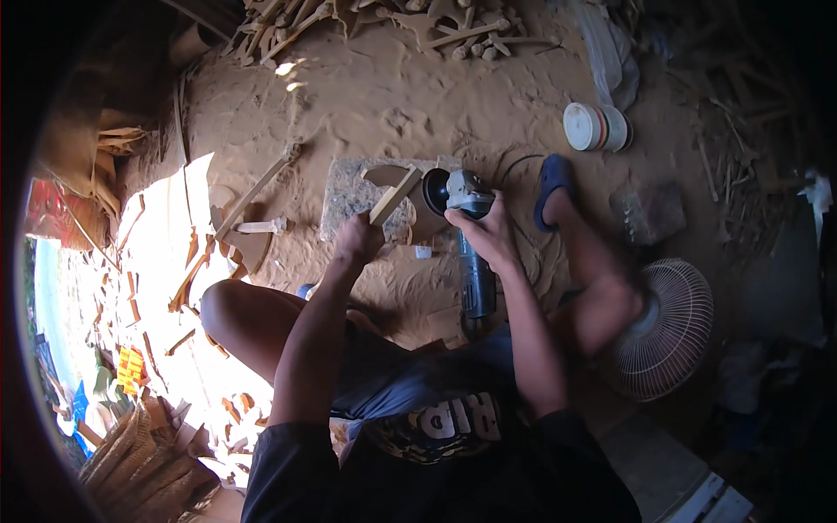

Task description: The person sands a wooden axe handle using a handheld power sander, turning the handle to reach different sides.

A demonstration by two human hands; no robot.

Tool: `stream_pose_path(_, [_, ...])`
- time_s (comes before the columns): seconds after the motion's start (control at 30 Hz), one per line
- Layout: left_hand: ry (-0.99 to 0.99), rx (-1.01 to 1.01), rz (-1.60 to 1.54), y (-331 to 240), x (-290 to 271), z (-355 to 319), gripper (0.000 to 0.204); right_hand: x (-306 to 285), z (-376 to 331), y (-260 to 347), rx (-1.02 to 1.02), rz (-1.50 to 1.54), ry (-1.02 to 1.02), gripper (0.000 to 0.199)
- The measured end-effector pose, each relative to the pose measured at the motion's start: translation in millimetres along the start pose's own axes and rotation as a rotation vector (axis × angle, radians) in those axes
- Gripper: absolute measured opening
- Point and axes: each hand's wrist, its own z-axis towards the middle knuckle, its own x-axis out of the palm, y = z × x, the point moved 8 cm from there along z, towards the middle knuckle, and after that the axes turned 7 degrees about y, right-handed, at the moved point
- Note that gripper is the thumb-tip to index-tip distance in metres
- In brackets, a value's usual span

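Observation:
My left hand (359, 239) is closed round the near end of a pale wooden piece (397, 197) with a straight, squared edge. A curved wooden part (380, 176) shows beside its far end; I cannot tell whether the two are joined. My right hand (490, 231) grips an angle grinder (476, 277) near its metal head, with the body pointing back toward me. The grinder's dark round disc (435, 192) faces the wood, close to its far end; whether they touch is unclear. Below both lies a speckled stone slab (342, 193) on the sandy ground.
Cut wooden pieces (436, 30) are heaped at the far side. A white tub (586, 127) lies on its side at the far right. Near my right knee stands a round fan (676, 327). More wood scraps and a brown sack (144, 462) lie in bright sunlight at left.

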Motion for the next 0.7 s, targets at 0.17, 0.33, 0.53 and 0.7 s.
stream_pose_path(0.17, [-0.016,0.013,0.029,-0.3,3.0,0.4,0.028,-0.8,3.6,-4.3,0.008,-0.003,0.035,0.116])
stream_pose_path(0.33, [-0.036,0.024,0.011,2.1,1.8,-2.2,0.026,3.5,6.1,-6.9,0.012,0.006,0.063,0.122])
stream_pose_path(0.53, [-0.05,0.047,0.018,-5.5,2.1,-0.5,0.024,-6.9,17.8,-22.7,-0.061,-0.046,-0.069,0.105])
stream_pose_path(0.7, [-0.019,0.024,0.003,0.4,1.7,-1.9,0.028,-4.3,8.9,-17.7,-0.008,-0.075,0.017,0.117])
